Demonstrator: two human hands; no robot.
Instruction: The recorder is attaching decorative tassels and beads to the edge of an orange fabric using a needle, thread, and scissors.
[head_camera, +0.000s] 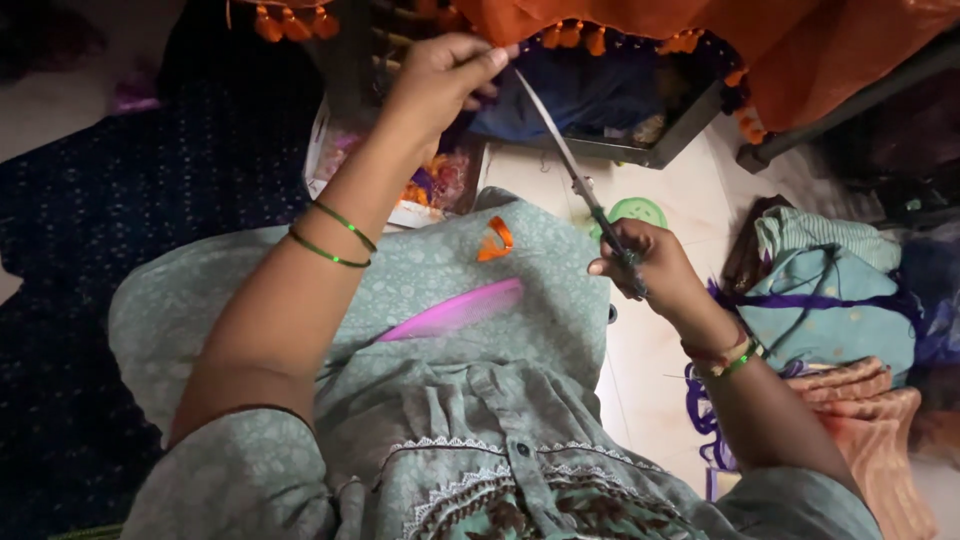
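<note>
My left hand (440, 75) is raised at the top centre, its fingers pinched on something small at the tip of the scissors, near the orange tasselled cloth (800, 50). My right hand (650, 265) grips the dark handles of a pair of scissors (570, 165), whose long blades slant up and left toward my left fingertips. On my lap, over the pale green patterned garment (440, 290), lie a pink strip (455, 312) and a small curled orange scrap (495, 240).
A dark blue patterned cloth (120, 200) covers the floor on the left. A box of mixed coloured bits (440, 185) sits ahead. Folded teal, purple and orange fabrics (840, 310) are piled on the right on the pale floor. A green round object (637, 211) lies beneath the scissors.
</note>
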